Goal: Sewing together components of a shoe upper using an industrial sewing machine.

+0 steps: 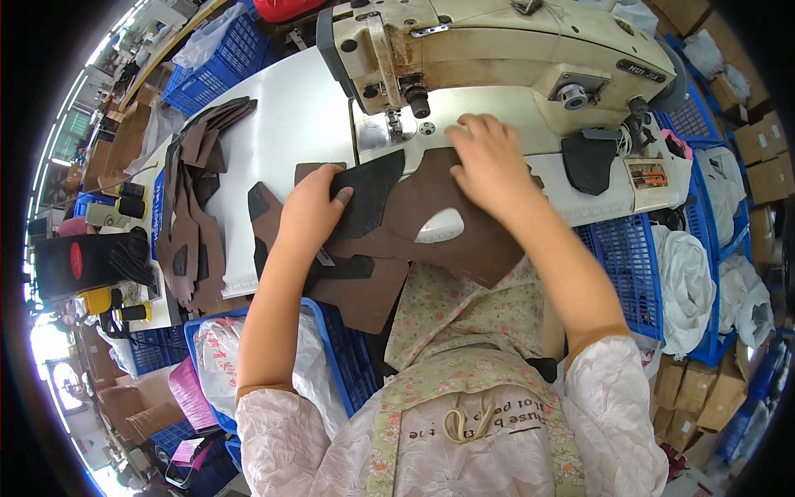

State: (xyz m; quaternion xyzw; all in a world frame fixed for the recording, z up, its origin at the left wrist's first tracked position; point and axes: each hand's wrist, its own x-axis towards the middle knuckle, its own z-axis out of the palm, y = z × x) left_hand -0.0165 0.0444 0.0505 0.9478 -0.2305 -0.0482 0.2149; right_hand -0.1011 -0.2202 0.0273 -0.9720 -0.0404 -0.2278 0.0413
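Note:
A large brown flat cut piece (480, 248), with an oval hole in it, lies across the table's front edge and hangs partly over it. My left hand (313, 207) is closed at its left side, thumb pressed on a black cut piece (373, 190) that overlaps the brown one. My right hand (489, 161) rests at the upper right edge of the brown piece, its fingers stretched toward the machine. More brown and black pieces (352, 294) lie beneath and left of my left hand. The sewing machine's (497, 62) needle area (397, 124) is just beyond both hands.
A stack of brown cut pieces (199, 207) lies on the table's left. A black piece (586, 164) lies to the right, near a small tray (648, 176). Blue baskets (625, 248) with white bags stand right; another basket (339, 352) stands below my left arm. Thread spools (131, 199) stand far left.

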